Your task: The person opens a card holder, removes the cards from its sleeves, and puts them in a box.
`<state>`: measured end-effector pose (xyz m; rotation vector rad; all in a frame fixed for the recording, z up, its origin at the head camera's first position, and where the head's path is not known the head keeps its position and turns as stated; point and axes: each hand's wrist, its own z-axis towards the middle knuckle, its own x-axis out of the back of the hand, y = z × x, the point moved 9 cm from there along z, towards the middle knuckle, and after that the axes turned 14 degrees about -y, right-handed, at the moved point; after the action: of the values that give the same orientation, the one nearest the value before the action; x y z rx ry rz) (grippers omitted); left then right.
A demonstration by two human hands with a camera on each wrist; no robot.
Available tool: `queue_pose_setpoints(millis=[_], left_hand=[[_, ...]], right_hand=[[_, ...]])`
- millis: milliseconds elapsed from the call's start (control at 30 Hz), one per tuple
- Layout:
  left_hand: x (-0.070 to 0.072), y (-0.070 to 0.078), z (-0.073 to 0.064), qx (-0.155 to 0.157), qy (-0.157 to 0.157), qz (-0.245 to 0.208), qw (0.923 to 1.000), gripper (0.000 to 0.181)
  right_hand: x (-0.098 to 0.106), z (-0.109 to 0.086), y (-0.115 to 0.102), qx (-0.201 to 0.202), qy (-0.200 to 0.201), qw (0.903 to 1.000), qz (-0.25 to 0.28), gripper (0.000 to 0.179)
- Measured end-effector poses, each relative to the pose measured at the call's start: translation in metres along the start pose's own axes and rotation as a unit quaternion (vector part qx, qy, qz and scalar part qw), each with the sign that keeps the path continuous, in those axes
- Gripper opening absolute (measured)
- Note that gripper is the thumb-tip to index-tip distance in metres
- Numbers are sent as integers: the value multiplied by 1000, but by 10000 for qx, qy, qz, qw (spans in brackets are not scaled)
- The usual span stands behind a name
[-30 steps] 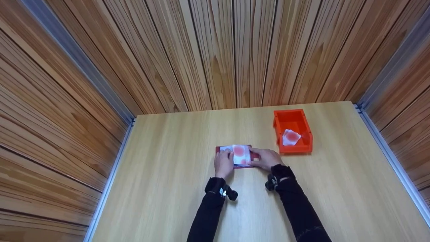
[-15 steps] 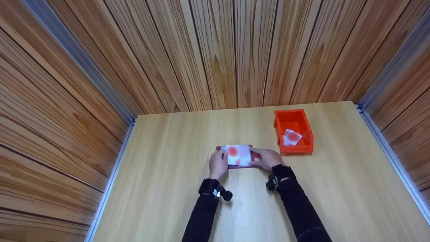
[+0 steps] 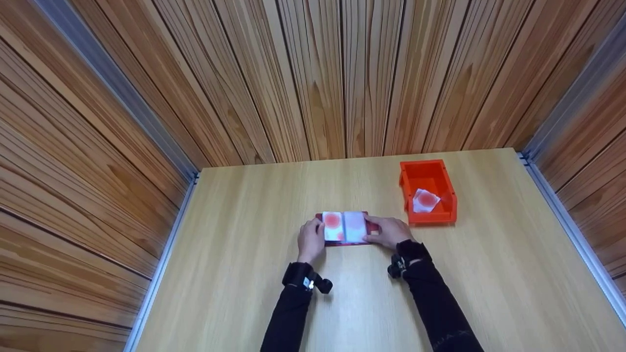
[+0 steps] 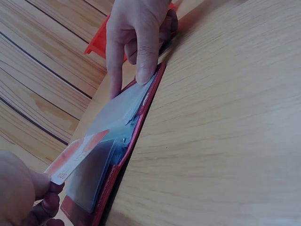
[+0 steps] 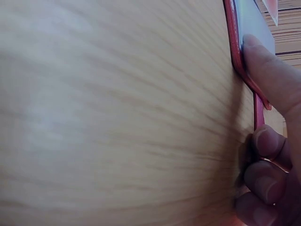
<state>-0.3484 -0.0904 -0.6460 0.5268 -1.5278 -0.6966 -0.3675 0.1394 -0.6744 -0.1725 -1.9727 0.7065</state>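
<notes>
A small red card holder (image 3: 370,228) lies spread on the table, its clear sleeves (image 4: 117,110) facing up. My left hand (image 3: 310,239) pinches a white card with a red round print (image 4: 77,157) by its edge, tilted over the holder's left-side sleeves. On the right, my right hand (image 3: 389,231) holds the holder down. Its thumb (image 5: 268,70) rests on the sleeves at the near edge, a finger reaches the far edge, and the other fingers curl beside the red cover (image 5: 233,35).
An orange-red bin (image 3: 424,170) stands at the back right, close beyond my right hand. Inside it lie white cards with a red print (image 3: 425,200). Wood-panelled walls (image 3: 323,83) enclose the table (image 3: 234,234) at the back and sides.
My left hand has moved left with the card, which has slid from the holder's middle to over its left half, uncovering the right sleeves. My right hand has stayed in place.
</notes>
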Motion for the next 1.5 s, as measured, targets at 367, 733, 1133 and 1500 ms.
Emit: queue_pose_setpoints(millis=[367,733,1133,1500], left_hand=[[2,-4,2,145,-97,-173,9997,17],[5,3,8,449,-306,-408,9977,19],[28,44,14,-33,-16,-712,9975,18],[30,58,21,-19,-217,-1108,9936,23]], right_hand=[[2,-2,0,152,175,9997,-102,74],[-2,1,3,-36,-4,10000,72,76],[-1,1,1,61,31,9999,86,75],[0,0,1,184,120,9997,-84,77]])
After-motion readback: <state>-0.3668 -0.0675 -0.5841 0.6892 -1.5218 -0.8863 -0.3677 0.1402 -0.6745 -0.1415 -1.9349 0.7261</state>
